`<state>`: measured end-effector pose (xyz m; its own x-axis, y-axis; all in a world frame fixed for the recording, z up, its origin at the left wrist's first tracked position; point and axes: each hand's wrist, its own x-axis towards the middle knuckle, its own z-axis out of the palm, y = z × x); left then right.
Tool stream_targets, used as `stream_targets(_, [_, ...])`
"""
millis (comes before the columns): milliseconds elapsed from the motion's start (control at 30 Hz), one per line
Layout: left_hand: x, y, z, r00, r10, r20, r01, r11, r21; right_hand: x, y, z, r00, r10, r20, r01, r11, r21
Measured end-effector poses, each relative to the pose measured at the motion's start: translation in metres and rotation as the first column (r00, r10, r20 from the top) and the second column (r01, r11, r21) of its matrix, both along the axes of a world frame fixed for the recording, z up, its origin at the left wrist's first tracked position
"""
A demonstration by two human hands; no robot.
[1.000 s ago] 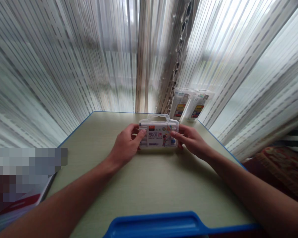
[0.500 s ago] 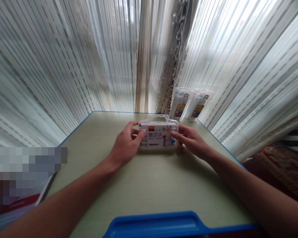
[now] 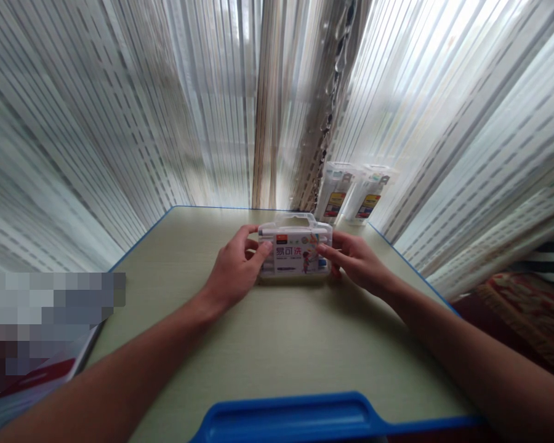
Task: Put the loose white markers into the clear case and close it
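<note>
A clear plastic marker case (image 3: 294, 251) with a carry handle and a colourful printed label stands upright on the pale green desk (image 3: 277, 344), near its far edge. My left hand (image 3: 234, 271) grips the case's left end, thumb on the front and fingers curled behind. On the case's right end my right hand (image 3: 356, 261) does the same, thumb pressed to the front. Marker caps show through the case's ends.
Two packaged marker sets (image 3: 351, 195) lean against the striped sheer curtains at the desk's far right corner. A blue tray rim (image 3: 295, 415) runs along the near edge. A red and white object (image 3: 37, 381) lies at the left edge. Patterned fabric (image 3: 517, 314) shows at right.
</note>
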<state>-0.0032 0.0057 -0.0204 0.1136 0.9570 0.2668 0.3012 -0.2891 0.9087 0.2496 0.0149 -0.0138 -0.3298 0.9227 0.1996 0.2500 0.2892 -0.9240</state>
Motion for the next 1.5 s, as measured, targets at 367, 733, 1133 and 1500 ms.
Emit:
stream_targets(367, [0.0006,0.0006,0.0000,1.000,0.008,-0.016,-0.008,1.000,-0.001,-0.0004,-0.0004,0.0004,1.000,0.000,-0.004,0.000,1.000,-0.005])
stream_targets(733, [0.0004,0.0014,-0.0015,1.000,0.013,0.001,-0.013,1.000,-0.010,-0.0004,-0.0004,0.0002,1.000,0.003,0.001,-0.003,1.000,-0.005])
stream_targets(1133, [0.0000,-0.0004,0.0020,0.998,0.028,-0.050,-0.026,0.999,0.037,0.0016,-0.0003,-0.0001,1.000,0.008,0.012,-0.008,0.999,0.032])
stream_targets(1500, [0.0029,-0.0003,0.0054,0.999,0.040,-0.019,-0.038,0.997,0.073,0.0003,-0.0004,-0.0005,0.999,0.020,-0.025,-0.020,1.000,0.023])
